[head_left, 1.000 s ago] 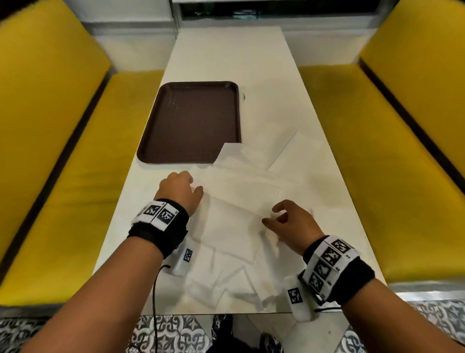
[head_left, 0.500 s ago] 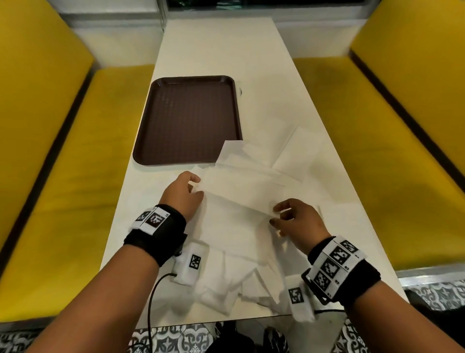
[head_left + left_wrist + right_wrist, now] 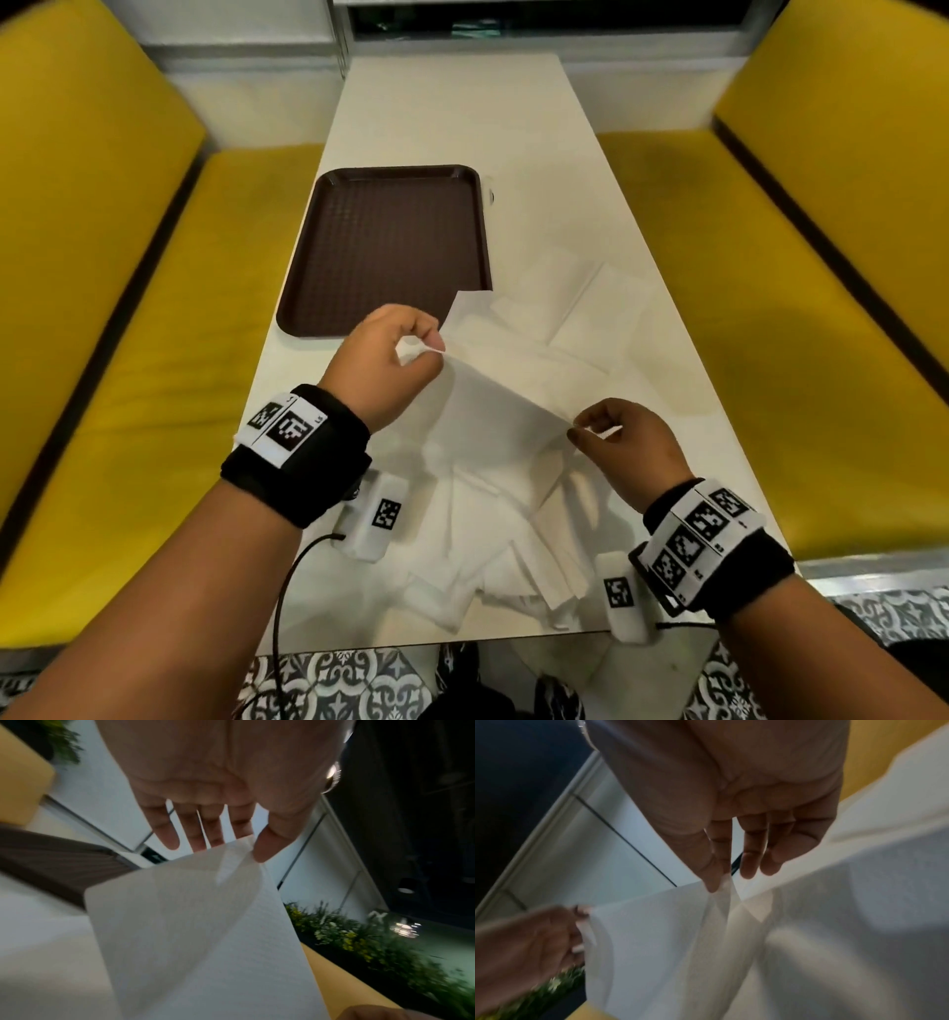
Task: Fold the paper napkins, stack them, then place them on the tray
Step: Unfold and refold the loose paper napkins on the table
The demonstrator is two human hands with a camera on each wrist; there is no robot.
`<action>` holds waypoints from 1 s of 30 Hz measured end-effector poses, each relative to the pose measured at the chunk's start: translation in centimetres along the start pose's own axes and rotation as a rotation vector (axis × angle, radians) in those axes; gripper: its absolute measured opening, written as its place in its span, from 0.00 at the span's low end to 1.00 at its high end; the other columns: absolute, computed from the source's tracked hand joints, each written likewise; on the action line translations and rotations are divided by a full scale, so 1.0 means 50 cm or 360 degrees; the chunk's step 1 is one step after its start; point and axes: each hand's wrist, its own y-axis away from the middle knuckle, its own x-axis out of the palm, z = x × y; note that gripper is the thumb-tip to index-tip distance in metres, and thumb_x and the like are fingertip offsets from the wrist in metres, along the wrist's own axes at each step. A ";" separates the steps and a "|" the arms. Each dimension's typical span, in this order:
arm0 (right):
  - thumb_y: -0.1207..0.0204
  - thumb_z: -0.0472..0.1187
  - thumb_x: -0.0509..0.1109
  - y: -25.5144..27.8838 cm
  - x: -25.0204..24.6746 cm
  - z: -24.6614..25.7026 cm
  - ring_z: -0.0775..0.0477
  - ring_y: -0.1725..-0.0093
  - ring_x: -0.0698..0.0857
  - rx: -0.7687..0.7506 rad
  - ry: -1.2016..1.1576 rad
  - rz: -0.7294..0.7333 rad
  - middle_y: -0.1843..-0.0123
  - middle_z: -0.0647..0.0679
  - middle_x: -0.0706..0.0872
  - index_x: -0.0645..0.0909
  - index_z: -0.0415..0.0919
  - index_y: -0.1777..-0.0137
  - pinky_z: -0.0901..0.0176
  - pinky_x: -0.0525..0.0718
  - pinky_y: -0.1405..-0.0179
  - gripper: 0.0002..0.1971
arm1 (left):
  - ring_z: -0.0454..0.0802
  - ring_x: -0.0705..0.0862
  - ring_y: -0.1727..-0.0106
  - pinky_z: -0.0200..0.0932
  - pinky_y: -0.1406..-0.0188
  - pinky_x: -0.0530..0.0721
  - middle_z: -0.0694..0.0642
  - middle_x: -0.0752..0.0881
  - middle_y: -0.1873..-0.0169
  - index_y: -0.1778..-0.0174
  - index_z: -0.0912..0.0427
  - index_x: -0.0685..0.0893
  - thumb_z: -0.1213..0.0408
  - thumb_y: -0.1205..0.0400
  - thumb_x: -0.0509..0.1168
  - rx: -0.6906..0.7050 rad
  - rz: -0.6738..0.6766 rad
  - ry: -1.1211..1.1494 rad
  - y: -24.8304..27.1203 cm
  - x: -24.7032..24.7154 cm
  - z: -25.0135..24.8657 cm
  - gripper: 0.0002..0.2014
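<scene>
Seen from the head view: one white napkin (image 3: pixel 506 406) lifted off the desk (image 3: pixel 457 118), stretched between two hands above a loose pile of napkins (image 3: pixel 518 539) at the near end. Left hand (image 3: pixel 382 360) pinching the napkin's far-left corner, fingers curled; right hand (image 3: pixel 624 447) pinching the near-right corner — both clamped on the same sheet, set well apart. One brown tray (image 3: pixel 390 246) lying flat on the desk beyond the left hand, just beside the pile's far edge, carrying nothing. Two yellow benches, one on each side of the desk. Pile too overlapped and pale to count sheet by sheet.

Shown only from the left wrist: thumb (image 3: pixel 272 845) pressed against the fingertips with the napkin corner (image 3: pixel 239 850) between them, the sheet hanging down translucent, a fold line visible; also a row of green plants (image 3: pixel 359 939) outside.

Shown only from the right wrist: thumb and forefinger (image 3: pixel 716 874) nipping a puckered corner, the other fingers loose, and the left hand at the opposite end of the same edge.
</scene>
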 end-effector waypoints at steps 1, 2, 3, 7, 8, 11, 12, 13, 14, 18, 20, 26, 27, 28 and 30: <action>0.27 0.50 0.75 0.004 -0.008 0.004 0.52 0.54 0.81 -0.0068 0.0056 -0.0018 0.50 0.53 0.82 0.83 0.52 0.51 0.61 0.74 0.57 0.07 | 0.42 0.82 0.44 0.38 0.47 0.78 0.43 0.85 0.49 0.58 0.52 0.82 0.66 0.22 0.66 0.0033 0.0044 0.0051 0.001 0.000 -0.021 0.03; 0.27 0.52 0.75 0.009 -0.015 0.012 0.54 0.51 0.80 -0.0166 0.0073 -0.0033 0.47 0.55 0.80 0.82 0.54 0.48 0.62 0.74 0.54 0.10 | 0.43 0.84 0.47 0.41 0.47 0.81 0.43 0.87 0.52 0.58 0.53 0.83 0.66 0.22 0.66 0.0072 0.0087 0.0095 0.001 0.001 -0.042 0.03; 0.28 0.53 0.76 0.015 -0.023 0.021 0.55 0.47 0.79 -0.0276 0.0049 -0.0038 0.45 0.56 0.79 0.82 0.54 0.46 0.62 0.75 0.50 0.13 | 0.44 0.84 0.50 0.46 0.48 0.83 0.45 0.87 0.56 0.58 0.53 0.82 0.65 0.23 0.65 0.0127 0.0123 0.0118 0.002 0.004 -0.063 0.02; 0.26 0.53 0.74 0.037 -0.056 0.051 0.60 0.43 0.79 -0.0535 -0.0139 -0.0049 0.43 0.62 0.82 0.82 0.54 0.43 0.63 0.77 0.44 0.13 | 0.42 0.83 0.56 0.43 0.51 0.81 0.45 0.84 0.61 0.59 0.50 0.81 0.63 0.25 0.64 0.0421 0.0214 0.0090 0.005 0.028 -0.146 0.03; 0.25 0.51 0.74 0.042 -0.065 0.056 0.61 0.46 0.81 -0.0557 -0.0189 -0.0073 0.47 0.62 0.84 0.83 0.55 0.47 0.62 0.79 0.46 0.09 | 0.40 0.82 0.56 0.39 0.52 0.80 0.44 0.84 0.60 0.58 0.50 0.80 0.64 0.24 0.64 0.0481 0.0219 0.0093 0.004 0.035 -0.162 0.04; 0.23 0.44 0.73 0.053 -0.099 0.052 0.59 0.60 0.83 -0.0568 -0.0358 -0.0080 0.61 0.56 0.87 0.84 0.51 0.56 0.60 0.82 0.59 0.02 | 0.34 0.81 0.54 0.27 0.52 0.76 0.41 0.83 0.58 0.54 0.54 0.81 0.68 0.22 0.66 0.0571 0.0170 0.0130 0.002 0.064 -0.202 0.05; 0.23 0.43 0.73 0.055 -0.110 0.046 0.56 0.63 0.83 -0.0561 -0.0410 -0.0073 0.63 0.55 0.87 0.85 0.50 0.57 0.59 0.82 0.61 0.02 | 0.33 0.81 0.53 0.25 0.52 0.75 0.40 0.83 0.57 0.51 0.54 0.80 0.67 0.21 0.67 0.0563 0.0136 0.0144 0.001 0.073 -0.208 0.06; 0.23 0.42 0.73 0.055 -0.122 0.037 0.53 0.64 0.83 -0.0541 -0.0475 -0.0068 0.64 0.54 0.87 0.85 0.49 0.57 0.56 0.83 0.63 0.02 | 0.32 0.80 0.51 0.25 0.50 0.74 0.39 0.82 0.54 0.47 0.54 0.79 0.65 0.21 0.68 0.0534 0.0100 0.0153 0.000 0.083 -0.212 0.08; 0.23 0.41 0.73 0.056 -0.137 0.024 0.53 0.65 0.83 -0.0521 -0.0549 -0.0068 0.64 0.54 0.88 0.85 0.49 0.57 0.55 0.84 0.64 0.03 | 0.32 0.79 0.47 0.26 0.47 0.73 0.39 0.80 0.51 0.43 0.53 0.77 0.62 0.21 0.69 0.0489 0.0062 0.0157 0.001 0.098 -0.213 0.13; 0.22 0.33 0.72 0.057 -0.187 -0.019 0.55 0.68 0.82 -0.0440 -0.0790 -0.0104 0.65 0.55 0.87 0.84 0.48 0.58 0.61 0.82 0.70 0.08 | 0.42 0.77 0.36 0.39 0.39 0.75 0.48 0.78 0.37 0.30 0.51 0.69 0.51 0.24 0.73 0.0070 0.0012 0.0313 0.008 0.163 -0.202 0.30; 0.23 0.32 0.71 0.058 -0.208 -0.043 0.55 0.69 0.81 -0.0362 -0.0878 -0.0133 0.64 0.51 0.85 0.83 0.46 0.58 0.63 0.82 0.71 0.08 | 0.43 0.82 0.41 0.39 0.45 0.80 0.48 0.80 0.41 0.30 0.48 0.67 0.49 0.26 0.74 -0.0153 0.0137 0.0442 0.019 0.201 -0.203 0.31; 0.23 0.33 0.72 0.062 -0.241 -0.143 0.44 0.67 0.80 0.0001 -0.0910 -0.0117 0.59 0.35 0.84 0.83 0.35 0.54 0.58 0.81 0.71 0.02 | 0.55 0.88 0.58 0.53 0.53 0.87 0.57 0.88 0.55 0.36 0.48 0.66 0.66 0.23 0.72 -0.0342 0.0432 0.0618 0.068 0.315 -0.233 0.25; 0.23 0.33 0.72 0.063 -0.241 -0.160 0.45 0.68 0.79 0.0054 -0.0902 -0.0124 0.60 0.36 0.84 0.83 0.32 0.52 0.58 0.80 0.72 0.04 | 0.55 0.87 0.62 0.53 0.55 0.86 0.58 0.87 0.57 0.36 0.49 0.67 0.66 0.23 0.72 -0.0350 0.0418 0.0607 0.075 0.331 -0.236 0.25; 0.23 0.33 0.72 0.063 -0.240 -0.178 0.46 0.69 0.79 0.0105 -0.0894 -0.0128 0.61 0.37 0.84 0.82 0.29 0.50 0.59 0.79 0.73 0.06 | 0.54 0.86 0.65 0.53 0.58 0.87 0.57 0.86 0.59 0.36 0.50 0.67 0.67 0.24 0.72 -0.0366 0.0406 0.0598 0.080 0.347 -0.239 0.25; 0.24 0.35 0.74 0.064 -0.239 -0.212 0.48 0.70 0.79 0.0185 -0.0835 -0.0131 0.62 0.37 0.85 0.83 0.30 0.49 0.60 0.78 0.74 0.08 | 0.54 0.85 0.65 0.52 0.60 0.87 0.57 0.85 0.59 0.39 0.50 0.68 0.66 0.25 0.73 -0.0406 0.0387 0.0562 0.092 0.380 -0.241 0.25</action>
